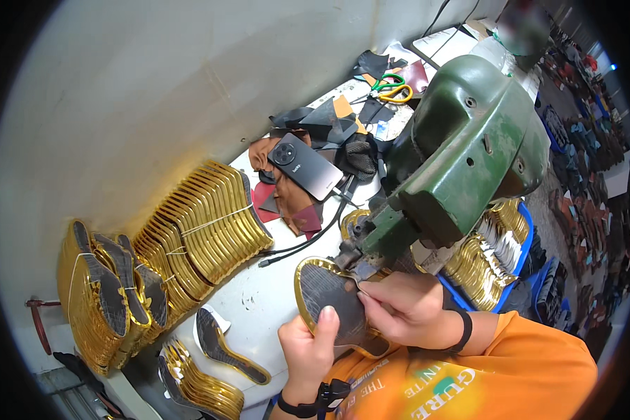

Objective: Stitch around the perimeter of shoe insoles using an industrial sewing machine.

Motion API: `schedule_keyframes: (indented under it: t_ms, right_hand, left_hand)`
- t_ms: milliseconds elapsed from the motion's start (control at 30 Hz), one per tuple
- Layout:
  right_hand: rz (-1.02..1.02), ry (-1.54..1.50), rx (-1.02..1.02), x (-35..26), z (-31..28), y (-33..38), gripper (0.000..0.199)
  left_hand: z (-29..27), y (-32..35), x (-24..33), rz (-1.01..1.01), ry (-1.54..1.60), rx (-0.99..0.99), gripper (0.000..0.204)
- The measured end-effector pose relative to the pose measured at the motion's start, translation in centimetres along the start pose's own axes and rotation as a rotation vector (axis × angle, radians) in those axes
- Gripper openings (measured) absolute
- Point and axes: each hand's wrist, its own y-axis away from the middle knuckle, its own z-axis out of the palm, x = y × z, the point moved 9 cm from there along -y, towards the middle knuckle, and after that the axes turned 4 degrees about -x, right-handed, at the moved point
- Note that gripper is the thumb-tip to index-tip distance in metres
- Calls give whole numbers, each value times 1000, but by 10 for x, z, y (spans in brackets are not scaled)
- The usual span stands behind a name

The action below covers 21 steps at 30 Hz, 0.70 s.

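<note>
A dark grey insole (329,288) with a shiny gold edge is held flat under the metal working head (362,266) of a green machine (462,154). My left hand (309,346) grips its near left side, thumb lying on the grey face. Close beside the metal head, my right hand (406,308) pinches the insole's right edge between thumb and fingers. The insole's narrow end is partly hidden under my hands. To the left, a loose grey insole with gold trim and a white flap (224,346) lies on the white table.
Tied stacks of gold-edged insoles (199,224) stand along the wall, with another bundle (94,301) farther left. A phone (304,166) with a cable rests on leather scraps. Scissors (393,89) lie behind. A blue crate (523,241) holding more gold pieces stands at right.
</note>
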Motion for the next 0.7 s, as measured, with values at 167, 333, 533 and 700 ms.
schedule_keyframes:
  t_ms: [167,333,533,700]
  right_hand:
    - [-107,82,31,-4,1,-3,23]
    - [-168,157,16,-11,3,-9,25]
    - [-87,90,33,-5,6,-11,20]
    - [-189,-9,-92,-25,9,1,17]
  left_hand:
    - [4,-4,1,-15,47,-25,31]
    - [2,-6,3,47,67,1,33]
    - [-1,-4,-5,25,125,42,29]
    - [3,34,-24,192,423,197,39]
